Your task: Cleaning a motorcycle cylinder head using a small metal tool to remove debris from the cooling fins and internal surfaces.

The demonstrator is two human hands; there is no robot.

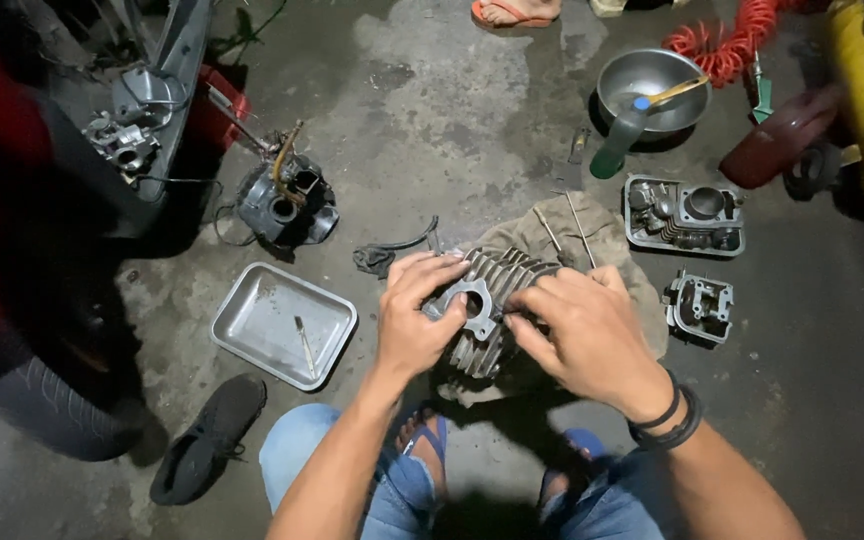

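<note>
While both hands grip the finned cylinder (pixel 487 310) over the rag (pixel 592 245) on the floor, steadiness matters most. Left hand (pixel 414 315) wraps its near end, fingers curled over the fins; right hand (pixel 587 335) clamps the far side, thumb near the bore. It seems wise to keep the part low above the rag and hold by the fins, not the gasket face. A tray (pixel 282 322) lies left of the left hand, and a cylinder head (pixel 700 305) sits right of the right hand.
</note>
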